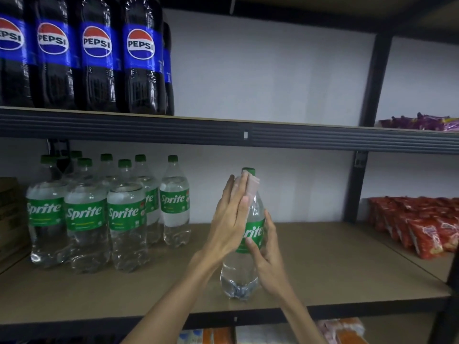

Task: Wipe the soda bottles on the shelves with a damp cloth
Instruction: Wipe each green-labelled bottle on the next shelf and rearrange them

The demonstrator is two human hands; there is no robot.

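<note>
**Cloth on the neck of a Sprite bottle, middle shelf**

A single Sprite bottle (253,230) is standing upright near the front edge of the middle shelf (347,264), just right of the frame's centre and well apart from the other bottles; its green cap (249,171) is showing above the hands. The left hand (229,219) is lying flat against the bottle's left side with fingers straight, pressing a pale cloth (252,186) onto the neck just under the cap; the cloth is blurred, so its colour is probably a light pink. The right hand (269,254) is wrapping round the green label from the right, thumb on the front, grasping the bottle.

At centre left of the frame a cluster of Sprite bottles (106,212) is standing on the same shelf; beside them at the left edge a cardboard box (10,214) is showing. In the upper left a row of Pepsi bottles (96,55) is standing on the shelf above. Red snack packets (422,227) are lying at the right edge; purple packets (422,121) are lying above them.
</note>
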